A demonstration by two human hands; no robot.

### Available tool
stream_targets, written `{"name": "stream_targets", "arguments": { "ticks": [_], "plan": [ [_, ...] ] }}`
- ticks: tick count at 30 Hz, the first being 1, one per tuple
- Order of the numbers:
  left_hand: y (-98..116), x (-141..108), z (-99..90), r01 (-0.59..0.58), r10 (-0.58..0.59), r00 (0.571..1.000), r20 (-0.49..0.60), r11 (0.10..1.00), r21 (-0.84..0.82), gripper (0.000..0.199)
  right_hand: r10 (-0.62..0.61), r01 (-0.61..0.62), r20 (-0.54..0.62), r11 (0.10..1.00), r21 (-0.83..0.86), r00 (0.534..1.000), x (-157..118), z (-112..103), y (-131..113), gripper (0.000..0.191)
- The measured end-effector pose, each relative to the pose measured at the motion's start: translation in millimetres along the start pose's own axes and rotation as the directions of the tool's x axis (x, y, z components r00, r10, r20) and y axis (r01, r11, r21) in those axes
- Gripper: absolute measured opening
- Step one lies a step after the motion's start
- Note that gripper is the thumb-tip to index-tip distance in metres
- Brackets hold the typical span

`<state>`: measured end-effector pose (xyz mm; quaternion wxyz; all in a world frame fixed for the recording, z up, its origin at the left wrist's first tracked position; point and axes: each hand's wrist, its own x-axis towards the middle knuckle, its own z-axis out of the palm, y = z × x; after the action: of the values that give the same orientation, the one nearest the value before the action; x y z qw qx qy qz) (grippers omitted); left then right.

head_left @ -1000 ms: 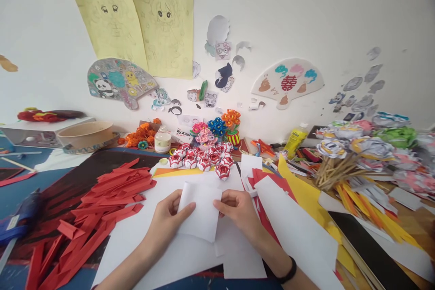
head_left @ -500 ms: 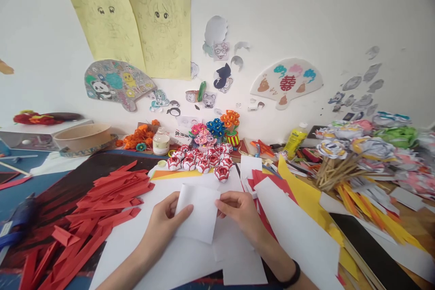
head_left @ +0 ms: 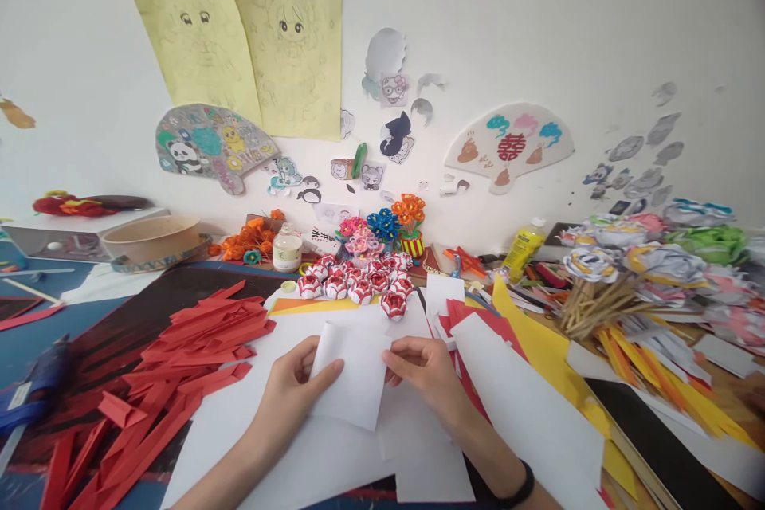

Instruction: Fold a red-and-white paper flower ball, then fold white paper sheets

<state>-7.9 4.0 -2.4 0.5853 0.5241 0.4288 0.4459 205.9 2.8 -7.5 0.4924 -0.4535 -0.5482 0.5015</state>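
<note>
A small piece of white paper point(head_left: 350, 378) is held up between both hands over larger white sheets point(head_left: 251, 446). Its left edge curves over where my left hand point(head_left: 302, 386) pinches it, thumb on the front face and fingers behind. At the upper right edge, my right hand point(head_left: 421, 370) grips the paper between thumb and fingertips. Several red-and-white paper flowers point(head_left: 358, 287) sit just beyond the paper. Folded red paper strips point(head_left: 185, 366) lie heaped to the left of my left hand.
White sheets point(head_left: 531, 398) and yellow paper point(head_left: 543, 335) lie to the right, beside a black-covered book point(head_left: 651, 438). Stick-mounted paper flowers point(head_left: 598, 263) stand behind them. A blue glue gun point(head_left: 36, 390) rests at far left. A glass jar point(head_left: 287, 249) and yellow bottle point(head_left: 523, 249) stand near the wall.
The whole view has shifted slightly, so everything appears a little further right. Both hands keep their hold on the white paper, with hardly any movement.
</note>
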Motion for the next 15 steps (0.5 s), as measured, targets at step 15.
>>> {"name": "stream_targets", "arguments": {
  "ticks": [15],
  "plan": [
    [-1.9, -0.1, -0.3, -0.004, 0.005, 1.000, 0.014, 1.000, -0.012, 0.038, 0.000, -0.001, 0.012, 1.000, 0.025, 1.000, -1.7, 0.1, -5.9, 0.028]
  ]
}}
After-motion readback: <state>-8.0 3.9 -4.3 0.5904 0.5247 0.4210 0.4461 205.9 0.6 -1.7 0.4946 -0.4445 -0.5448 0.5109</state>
